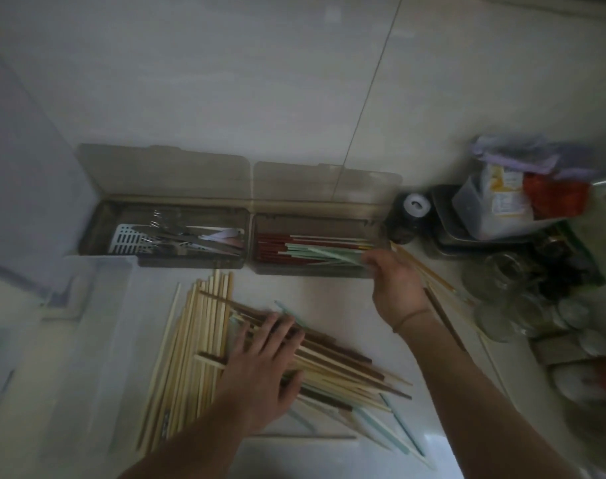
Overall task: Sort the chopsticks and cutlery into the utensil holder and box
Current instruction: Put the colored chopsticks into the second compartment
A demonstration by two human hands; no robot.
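Left hand: the left hand (265,361) lay flat on the chopstick pile (225,357), fingers straight and spread a little, pressing the sticks down and gripping none.
Right hand: the right hand (394,285) reached to the right end of the right box (315,247); its fingers curled round the ends of the pale green chopsticks (325,254), though the blur there leaves the grip itself uncertain.
Chopstick pile: loose on the white counter (104,340) in front of the boxes, pale wooden, dark brown and light blue-green sticks crossing one another.
Right box: a translucent brown box with its lid (325,181) leaning open against the wall; red-brown chopsticks (277,252) lay lengthwise inside beside the pale green ones.
Left box: the left box (163,233), same make and touching the right box, lid open, held metal cutlery (177,233) on a white slotted insert (128,242).
Stray sticks: a few yellow-tan chopsticks (422,267) lay slantwise on the counter just right of the right hand.
Right side: glass jars (501,271), a metal tray (467,236) bearing a plastic container (491,205), and a dark bottle with a white cap (413,205).
Left edge: a clear plastic container (84,288) stood near the left box.
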